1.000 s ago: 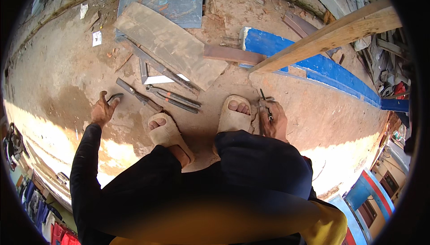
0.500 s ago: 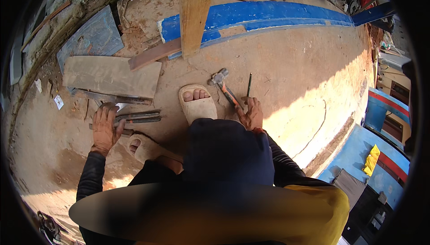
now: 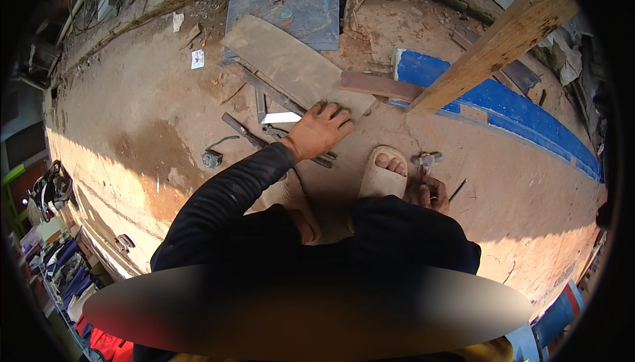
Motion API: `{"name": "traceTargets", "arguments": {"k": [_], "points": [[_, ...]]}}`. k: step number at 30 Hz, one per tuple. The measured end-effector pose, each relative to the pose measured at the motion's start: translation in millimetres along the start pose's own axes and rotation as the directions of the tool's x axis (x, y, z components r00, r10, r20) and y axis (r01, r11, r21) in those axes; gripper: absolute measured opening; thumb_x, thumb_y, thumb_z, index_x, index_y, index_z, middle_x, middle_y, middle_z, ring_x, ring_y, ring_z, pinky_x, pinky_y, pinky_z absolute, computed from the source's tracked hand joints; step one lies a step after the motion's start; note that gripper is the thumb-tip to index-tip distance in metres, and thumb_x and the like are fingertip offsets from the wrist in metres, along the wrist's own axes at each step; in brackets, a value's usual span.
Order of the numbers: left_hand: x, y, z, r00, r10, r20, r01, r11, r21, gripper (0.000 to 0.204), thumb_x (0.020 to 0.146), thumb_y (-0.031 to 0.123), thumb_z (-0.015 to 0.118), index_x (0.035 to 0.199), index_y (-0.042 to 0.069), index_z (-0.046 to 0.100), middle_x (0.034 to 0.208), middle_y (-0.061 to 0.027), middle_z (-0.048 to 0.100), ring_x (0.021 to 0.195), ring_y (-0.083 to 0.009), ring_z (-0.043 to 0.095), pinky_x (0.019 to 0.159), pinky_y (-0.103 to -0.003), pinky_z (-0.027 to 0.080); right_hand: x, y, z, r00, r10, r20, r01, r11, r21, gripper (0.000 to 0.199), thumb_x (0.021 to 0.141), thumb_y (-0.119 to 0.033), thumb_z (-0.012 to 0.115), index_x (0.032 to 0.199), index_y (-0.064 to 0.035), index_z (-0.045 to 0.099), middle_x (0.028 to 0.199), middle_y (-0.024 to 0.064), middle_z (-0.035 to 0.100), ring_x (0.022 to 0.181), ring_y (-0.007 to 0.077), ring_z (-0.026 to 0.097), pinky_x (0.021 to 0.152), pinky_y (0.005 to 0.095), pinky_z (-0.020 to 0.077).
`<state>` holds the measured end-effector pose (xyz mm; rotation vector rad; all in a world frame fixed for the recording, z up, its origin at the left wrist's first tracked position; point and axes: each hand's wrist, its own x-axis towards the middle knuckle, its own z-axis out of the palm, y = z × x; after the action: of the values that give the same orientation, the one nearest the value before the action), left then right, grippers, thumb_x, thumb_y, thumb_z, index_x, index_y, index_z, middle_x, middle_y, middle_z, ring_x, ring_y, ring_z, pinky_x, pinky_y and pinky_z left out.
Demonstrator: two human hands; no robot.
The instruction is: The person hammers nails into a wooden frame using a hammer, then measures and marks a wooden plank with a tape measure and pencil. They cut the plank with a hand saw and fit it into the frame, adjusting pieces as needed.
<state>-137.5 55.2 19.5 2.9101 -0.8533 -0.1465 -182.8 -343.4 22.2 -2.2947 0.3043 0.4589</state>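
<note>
My left hand (image 3: 319,129) reaches over the tools by my feet, palm down, fingers bent and apart. Its fingertips are at the near end of a long dark bar (image 3: 271,91), beside a greyish board (image 3: 291,54). Below the wrist lie dark long-handled tools (image 3: 243,129), partly covered by the hand. A square with a pale blade (image 3: 281,117) lies next to them. My right hand (image 3: 434,194) is closed around the handle of a hammer (image 3: 428,159), beside my right sandal; the handle is mostly hidden. A dark pencil-like stick (image 3: 458,189) lies just right of that hand.
A wooden post (image 3: 496,38) stands slanting at the right, near a reddish-brown wood strip (image 3: 380,85) and a long blue plank (image 3: 509,107). A blue-grey sheet (image 3: 307,18) lies farther back. A small dark round object (image 3: 211,158) with a cord sits left of the tools.
The view has swung left. My left hand has moved from the left end of the tools across to the right end of the dark bar. My right hand stays at the hammer.
</note>
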Motion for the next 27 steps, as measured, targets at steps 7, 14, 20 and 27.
{"name": "traceTargets", "arguments": {"k": [7,14,20,27], "points": [[-80.0,-53.3,-122.8,0.993,0.111,0.037,-0.113,0.992,0.057,0.048,0.090,0.017,0.066,0.138,0.015,0.064,0.134,-0.0041,0.066,0.131,-0.0256,0.063,0.119,-0.046,0.050,38.0,-46.9,1.8,0.978,-0.167,0.122,0.169,0.986,-0.007,0.024,0.105,-0.023,0.068,0.113,-0.0004,0.072,0.100,0.0174,0.076,0.089,0.0274,0.071,0.081,0.0378,0.0556],[-137.5,-150.1,-254.9,0.626,-0.503,-0.595,0.389,0.863,-0.321,0.035,0.110,0.018,0.064,0.142,0.005,0.064,0.135,-0.0140,0.071,0.121,-0.0247,0.072,0.102,-0.030,0.057,68.5,-117.5,39.2,0.892,-0.338,0.302,0.303,0.940,0.155,0.018,0.105,-0.017,0.070,0.111,0.0005,0.071,0.088,0.0092,0.072,0.086,0.0137,0.065,0.078,0.0299,0.0532],[-170.3,-213.9,-341.7,0.236,-0.711,-0.662,0.451,0.683,-0.574,0.042,0.106,0.027,0.071,0.142,0.006,0.066,0.132,-0.0141,0.072,0.112,-0.0189,0.075,0.080,-0.028,0.067,50.0,-129.2,46.3,0.916,-0.192,0.353,0.089,0.954,0.286,0.023,0.103,-0.021,0.072,0.114,-0.0004,0.071,0.091,0.0110,0.071,0.085,0.0179,0.068,0.079,0.0331,0.0563],[-175.5,-204.9,-349.8,0.357,-0.799,-0.484,0.413,0.600,-0.685,0.050,0.107,0.025,0.066,0.155,0.012,0.057,0.139,-0.0161,0.069,0.123,-0.0255,0.070,0.095,-0.041,0.065,82.2,-177.6,187.3,0.413,-0.747,0.521,0.898,0.430,-0.095,0.049,0.097,-0.035,0.073,0.130,-0.0016,0.059,0.104,0.0227,0.075,0.093,0.0430,0.074,0.087,0.0514,0.0589]]}}
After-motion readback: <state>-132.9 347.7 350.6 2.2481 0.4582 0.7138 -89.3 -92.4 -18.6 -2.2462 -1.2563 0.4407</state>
